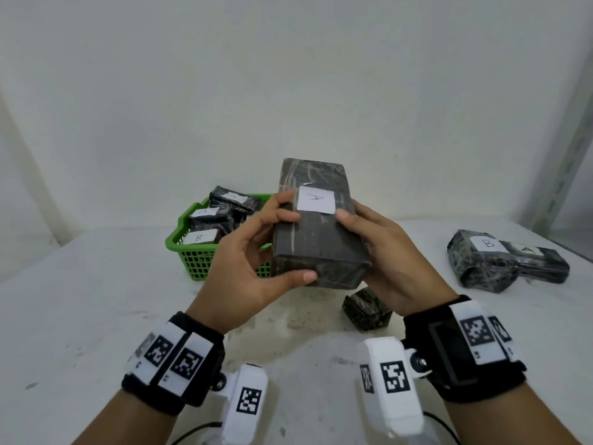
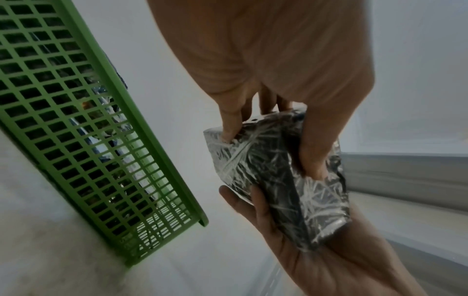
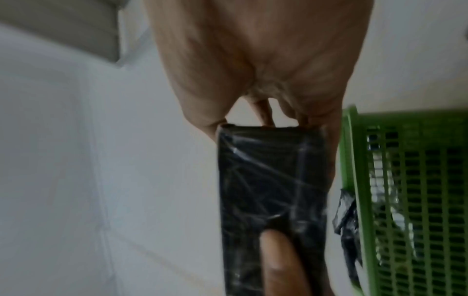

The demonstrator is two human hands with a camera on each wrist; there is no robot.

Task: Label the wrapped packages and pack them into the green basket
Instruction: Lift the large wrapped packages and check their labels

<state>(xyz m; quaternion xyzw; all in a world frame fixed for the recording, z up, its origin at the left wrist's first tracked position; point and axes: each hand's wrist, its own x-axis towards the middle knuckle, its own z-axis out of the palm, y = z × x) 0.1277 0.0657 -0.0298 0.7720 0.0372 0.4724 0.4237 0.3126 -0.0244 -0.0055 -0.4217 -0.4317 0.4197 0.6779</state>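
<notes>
Both hands hold a long black wrapped package (image 1: 321,242) in the air in front of me, tilted away. A white label (image 1: 316,203) marked A sits on its top face. My left hand (image 1: 296,247) grips the near left end, thumb on the end face and fingers on top beside the label. My right hand (image 1: 365,242) cradles the right side, its thumb touching the label's corner. The left wrist view shows the package (image 2: 276,180) pinched between thumb and fingers. The green basket (image 1: 189,252) stands just left behind the package, with several labelled packages inside.
A small black wrapped package (image 1: 367,311) lies on the white table (image 1: 96,300) under my hands. At the right lie a package marked B (image 1: 481,261) and one marked A (image 1: 542,261), touching each other. A wall stands close behind the table.
</notes>
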